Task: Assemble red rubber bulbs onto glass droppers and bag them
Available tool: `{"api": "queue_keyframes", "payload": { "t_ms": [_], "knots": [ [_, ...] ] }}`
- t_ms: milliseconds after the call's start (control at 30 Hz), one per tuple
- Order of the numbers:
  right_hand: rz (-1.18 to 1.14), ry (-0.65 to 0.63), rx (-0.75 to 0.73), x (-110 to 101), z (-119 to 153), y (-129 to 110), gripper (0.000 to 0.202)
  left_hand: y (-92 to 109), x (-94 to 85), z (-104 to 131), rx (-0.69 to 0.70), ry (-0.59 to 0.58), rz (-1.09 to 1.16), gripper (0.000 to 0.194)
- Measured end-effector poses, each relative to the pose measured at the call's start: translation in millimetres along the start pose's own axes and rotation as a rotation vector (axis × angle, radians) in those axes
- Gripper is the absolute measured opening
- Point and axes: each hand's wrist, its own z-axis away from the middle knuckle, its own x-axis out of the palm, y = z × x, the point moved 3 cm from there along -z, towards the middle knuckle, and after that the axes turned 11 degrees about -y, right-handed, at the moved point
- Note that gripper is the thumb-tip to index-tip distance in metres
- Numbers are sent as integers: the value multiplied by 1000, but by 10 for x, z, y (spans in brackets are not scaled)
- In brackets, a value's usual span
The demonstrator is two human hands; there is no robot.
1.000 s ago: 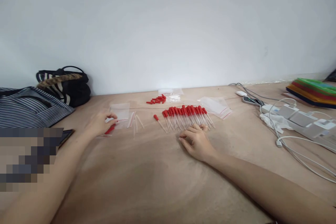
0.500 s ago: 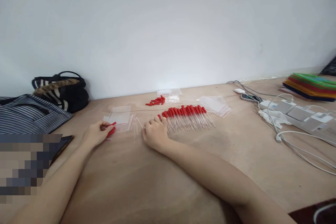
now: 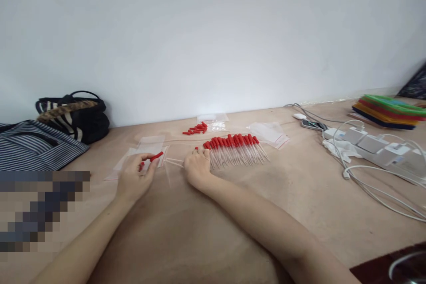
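Observation:
My left hand (image 3: 136, 177) pinches a red rubber dropper bulb (image 3: 156, 156) between thumb and forefinger. Another red piece shows among its curled fingers. Clear thin dropper tubes (image 3: 174, 162) stick out leftward from my right hand (image 3: 199, 166), whose fingers are closed around them. One more tube (image 3: 169, 176) lies on the table between the hands. Just right of my right hand is a row of droppers with red bulbs (image 3: 234, 148), bulbs pointing away from me. Loose red bulbs (image 3: 196, 129) form a small pile farther back.
Clear zip bags (image 3: 270, 133) lie beyond the row, with another bag (image 3: 150, 143) behind my left hand. At right are a power strip with chargers (image 3: 379, 146), cables and stacked coloured sheets (image 3: 389, 111). A black bag (image 3: 89, 120) and a striped one (image 3: 36, 146) stand left.
My left hand has moved right and nearer to my right hand, with the red bulb now pointing toward the tubes. The tubes at my right hand now lie more level.

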Motion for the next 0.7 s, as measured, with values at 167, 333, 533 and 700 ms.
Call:
{"api": "queue_keyframes", "payload": {
  "t_ms": [167,333,533,700],
  "knots": [
    [64,89,17,-122,518,381,22,162,216,101,88,-94,138,20],
    [61,107,-120,-103,1039,949,13,444,342,218,206,-306,294,17],
    [-63,54,-171,-156,1174,1252,16,818,421,334,385,-463,308,11],
    [-183,-29,-220,-184,985,1203,30,933,463,319,440,-521,330,20]
  ]
}}
